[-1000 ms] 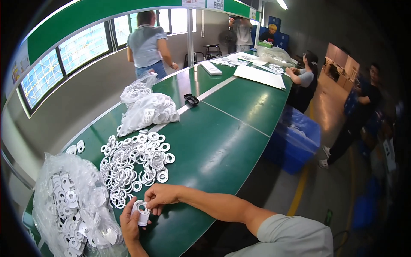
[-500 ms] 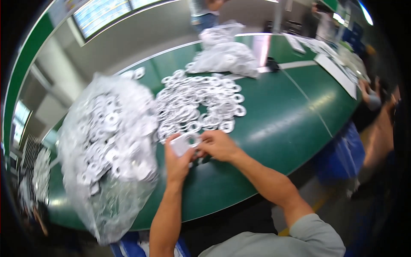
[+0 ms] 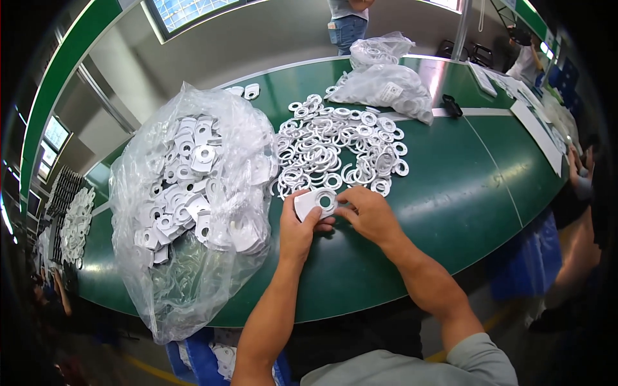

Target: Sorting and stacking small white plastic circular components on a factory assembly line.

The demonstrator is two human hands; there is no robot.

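Observation:
My left hand [image 3: 298,233] grips a white plastic plate [image 3: 306,206] with one rounded end, its thumb lying across the front face. A white ring [image 3: 333,204] lies over the round opening at the plate's right end. At that right edge, the fingers of my right hand [image 3: 372,217] are pinched on the ring; whether it sits flush with the plate I cannot tell. Just beyond both hands spreads a loose pile of white rings [image 3: 315,157] on the green table [image 3: 444,186]. To the left, an open clear plastic bag [image 3: 187,289] holds many similar white plates [image 3: 205,154].
Behind the rings stands a tied clear bag [image 3: 389,90] of white parts, with a small black object [image 3: 452,105] beside it. Two white plates [image 3: 252,91] lie at the far edge. Blue bins [image 3: 524,254] stand below the table. Other people are at the far side and right.
The view has swung left, so the scene sits farther right in it. Both hands stay together at the plate, and the ring remains at its right end.

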